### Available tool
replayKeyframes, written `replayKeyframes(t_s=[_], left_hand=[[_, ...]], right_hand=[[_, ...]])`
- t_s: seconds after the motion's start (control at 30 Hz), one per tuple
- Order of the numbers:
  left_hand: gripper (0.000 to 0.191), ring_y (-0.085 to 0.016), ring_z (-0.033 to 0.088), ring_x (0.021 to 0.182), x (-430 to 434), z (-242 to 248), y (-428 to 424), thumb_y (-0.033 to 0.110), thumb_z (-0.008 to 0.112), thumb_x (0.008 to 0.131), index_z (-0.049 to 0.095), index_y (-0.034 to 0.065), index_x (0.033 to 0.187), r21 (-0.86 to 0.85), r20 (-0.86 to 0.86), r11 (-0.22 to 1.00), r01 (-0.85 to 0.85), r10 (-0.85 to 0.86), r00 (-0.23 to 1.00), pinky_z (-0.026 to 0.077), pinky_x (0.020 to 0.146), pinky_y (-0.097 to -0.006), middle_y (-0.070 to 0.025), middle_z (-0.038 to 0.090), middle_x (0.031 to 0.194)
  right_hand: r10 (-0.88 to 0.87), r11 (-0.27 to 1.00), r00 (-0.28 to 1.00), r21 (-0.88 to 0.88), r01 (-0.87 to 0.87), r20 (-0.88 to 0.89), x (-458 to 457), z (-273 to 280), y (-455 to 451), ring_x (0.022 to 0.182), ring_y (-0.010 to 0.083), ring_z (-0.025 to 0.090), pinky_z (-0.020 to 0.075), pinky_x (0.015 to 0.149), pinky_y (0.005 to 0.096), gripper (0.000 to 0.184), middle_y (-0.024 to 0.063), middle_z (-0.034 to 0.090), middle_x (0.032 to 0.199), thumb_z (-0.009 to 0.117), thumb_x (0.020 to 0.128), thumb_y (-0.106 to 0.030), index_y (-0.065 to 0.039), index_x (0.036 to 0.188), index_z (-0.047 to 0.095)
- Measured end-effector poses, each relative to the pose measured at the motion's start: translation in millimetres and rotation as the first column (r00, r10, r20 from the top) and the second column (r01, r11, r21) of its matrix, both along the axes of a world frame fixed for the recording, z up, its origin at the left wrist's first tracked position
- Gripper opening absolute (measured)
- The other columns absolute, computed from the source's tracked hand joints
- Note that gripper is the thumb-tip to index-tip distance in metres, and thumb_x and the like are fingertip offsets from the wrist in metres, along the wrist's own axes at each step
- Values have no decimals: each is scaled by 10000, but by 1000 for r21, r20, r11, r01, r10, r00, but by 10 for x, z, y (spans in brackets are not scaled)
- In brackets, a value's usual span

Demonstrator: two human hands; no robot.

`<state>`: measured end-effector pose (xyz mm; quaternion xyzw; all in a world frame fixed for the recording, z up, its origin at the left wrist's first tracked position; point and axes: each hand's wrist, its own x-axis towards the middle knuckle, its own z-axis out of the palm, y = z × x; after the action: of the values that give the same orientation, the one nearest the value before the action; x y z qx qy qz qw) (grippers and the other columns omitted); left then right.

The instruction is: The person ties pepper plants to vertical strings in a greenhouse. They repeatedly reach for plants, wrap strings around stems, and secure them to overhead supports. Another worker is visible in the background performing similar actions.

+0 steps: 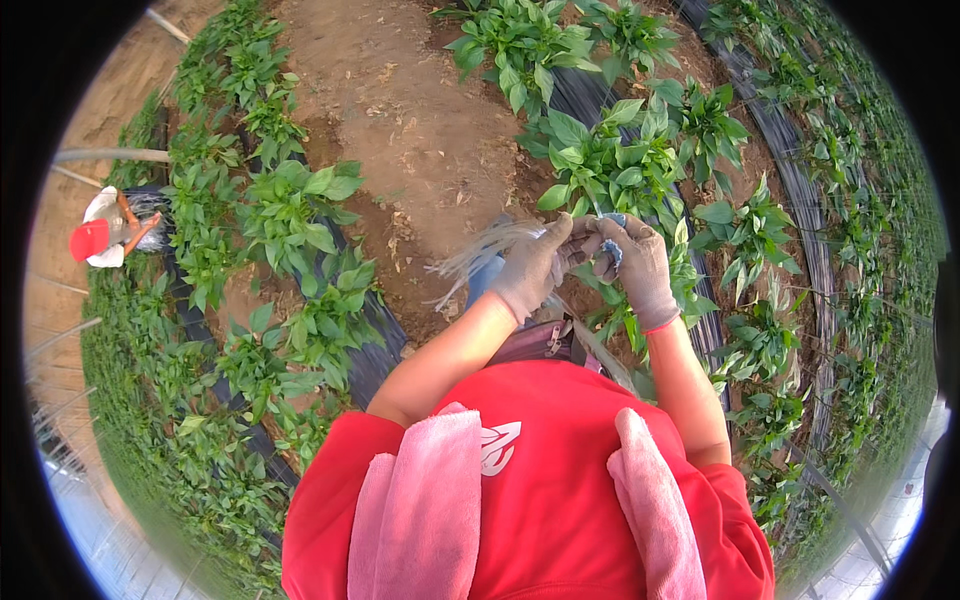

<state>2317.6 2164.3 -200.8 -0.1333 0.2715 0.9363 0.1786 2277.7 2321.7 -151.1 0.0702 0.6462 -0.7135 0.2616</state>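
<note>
My left hand (529, 277), in a worn grey work glove, is closed around a bundle of translucent plastic strings (480, 251) whose loose ends fan out to the left. My right hand (641, 274) wears a matching glove with blue patches at the fingers. Its fingertips meet those of the left hand and pinch a thin pale string (597, 204) that runs up towards a leafy green plant (619, 161), apparently a pepper plant. Where the string ends among the leaves is hidden. Both hands are just in front of this plant, above a dark waist bag (536, 341).
Plant rows grow through black plastic mulch (375, 364) on both sides. A bare soil path (420, 127) runs between them. At far left, a person in a red cap (90, 240) works by another row. Pale poles (112, 154) show at the left rim.
</note>
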Motion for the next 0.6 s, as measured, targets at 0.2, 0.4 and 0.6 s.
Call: replayKeyframes(t_s=[0.2, 0.4, 0.6], left_hand=[[249, -240, 664, 982, -60, -39, 122, 156, 599, 950, 620, -32, 1111, -210, 41, 978, 20, -11, 999, 527, 921, -368, -146, 670, 1076], [194, -190, 671, 948, 40, -34, 167, 154, 574, 968, 658, -9, 1033, -339, -2, 934, 118, -125, 992, 537, 833, -318, -109, 696, 1025], [252, -187, 672, 883, 130, -40, 117, 218, 609, 953, 669, -16, 1027, -373, -25, 923, -91, 89, 996, 505, 897, -334, -85, 700, 952]], right_hand=[[14, 946, 999, 325, -1, -36, 306, -388, 176, 744, 98, 636, 499, 675, 254, 350, 57, 705, 847, 624, 929, -322, 15, 1006, 684], [-59, 994, 998, -87, 61, 26, 97, -222, 226, 759, 119, 639, 500, 720, 259, 405, 60, 699, 857, 631, 926, -335, 55, 1019, 687], [-213, 977, 977, 6, 213, 11, 194, -182, 179, 806, 131, 649, 501, 734, 250, 333, 89, 700, 916, 560, 974, -251, 58, 1043, 664]])
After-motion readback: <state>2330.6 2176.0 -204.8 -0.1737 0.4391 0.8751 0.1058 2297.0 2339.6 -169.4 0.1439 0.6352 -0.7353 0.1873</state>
